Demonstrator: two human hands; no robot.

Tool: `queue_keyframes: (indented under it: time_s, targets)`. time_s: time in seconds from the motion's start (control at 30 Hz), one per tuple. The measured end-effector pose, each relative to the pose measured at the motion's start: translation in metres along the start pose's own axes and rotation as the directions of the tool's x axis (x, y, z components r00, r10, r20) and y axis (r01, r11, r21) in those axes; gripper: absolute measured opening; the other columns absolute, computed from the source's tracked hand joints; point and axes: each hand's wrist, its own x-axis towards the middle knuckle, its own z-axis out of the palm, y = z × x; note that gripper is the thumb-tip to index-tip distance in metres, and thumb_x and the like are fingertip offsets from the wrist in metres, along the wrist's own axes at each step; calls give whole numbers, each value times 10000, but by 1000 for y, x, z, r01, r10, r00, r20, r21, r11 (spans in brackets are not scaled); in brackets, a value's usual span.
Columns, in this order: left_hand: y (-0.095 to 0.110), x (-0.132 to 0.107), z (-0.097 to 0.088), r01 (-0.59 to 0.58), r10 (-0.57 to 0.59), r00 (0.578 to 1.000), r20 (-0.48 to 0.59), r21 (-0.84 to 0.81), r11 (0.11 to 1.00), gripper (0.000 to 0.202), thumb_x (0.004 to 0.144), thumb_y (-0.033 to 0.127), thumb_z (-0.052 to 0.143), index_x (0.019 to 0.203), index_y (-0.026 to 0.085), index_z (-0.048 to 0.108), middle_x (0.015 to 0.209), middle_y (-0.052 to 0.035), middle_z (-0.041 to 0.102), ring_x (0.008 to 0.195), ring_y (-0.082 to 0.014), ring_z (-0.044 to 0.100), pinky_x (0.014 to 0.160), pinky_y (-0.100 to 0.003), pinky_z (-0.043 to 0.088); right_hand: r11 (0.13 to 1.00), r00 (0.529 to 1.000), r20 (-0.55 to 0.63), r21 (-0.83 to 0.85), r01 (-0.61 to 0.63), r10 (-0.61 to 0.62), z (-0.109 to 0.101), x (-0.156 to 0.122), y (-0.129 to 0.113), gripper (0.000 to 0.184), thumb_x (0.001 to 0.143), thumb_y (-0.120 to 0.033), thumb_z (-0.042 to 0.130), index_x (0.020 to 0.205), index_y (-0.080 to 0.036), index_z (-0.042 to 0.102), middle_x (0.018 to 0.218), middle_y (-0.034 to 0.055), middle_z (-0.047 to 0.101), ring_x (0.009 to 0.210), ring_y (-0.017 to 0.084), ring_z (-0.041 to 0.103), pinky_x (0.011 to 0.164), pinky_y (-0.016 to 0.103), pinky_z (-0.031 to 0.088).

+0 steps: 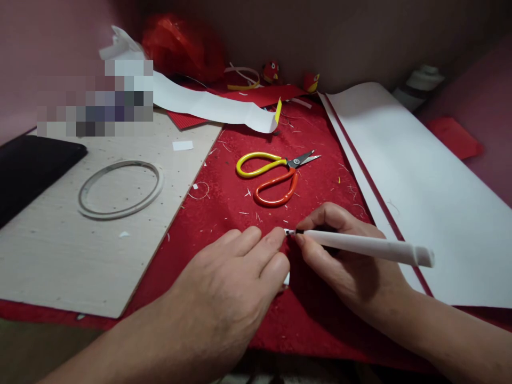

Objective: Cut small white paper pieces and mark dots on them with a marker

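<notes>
The right hand [346, 264] is closing thumb and fingers around the front end of a white pen-shaped tool [362, 246]. The dark tip is too small to identify; it may be a craft-knife blade or a pen nib. The long axis of the tool is running nearly level across the view. The tip is pointing left and the blunt rear end is pointing right, sitting slightly lower in the view. The tip is resting on the red felt sheet [224, 208], just beside the fingertips of the left hand [228, 288].

The left hand is lying palm down on the felt, with fingers extended, close together and gripping nothing. A small white scrap [286, 278] is showing at the edge of its lowest finger.

Scissors [276, 173] with one yellow and one orange handle are lying beyond the hands, blades pointing right. A large white paper sheet [420, 181] is lying to the right, under the rear end of the tool. A wooden board [60, 256] carrying a thin ring [120, 189] is lying to the left.
</notes>
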Motion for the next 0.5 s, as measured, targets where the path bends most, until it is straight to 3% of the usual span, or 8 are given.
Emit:
queue_keyframes:
  time_s: [0.5]
  targets:
    - [1,2,-3,5,-5,1000,26,-19,1000,279,845,98,336,929,135,600,1184,-134,607,917,-262,591,772,-460,497,1000,1000,-2,16,-25,25,-4,-1,-2,98,759,-104,556,735,-192,523,622,-36,604,505,81,532,460,183,401]
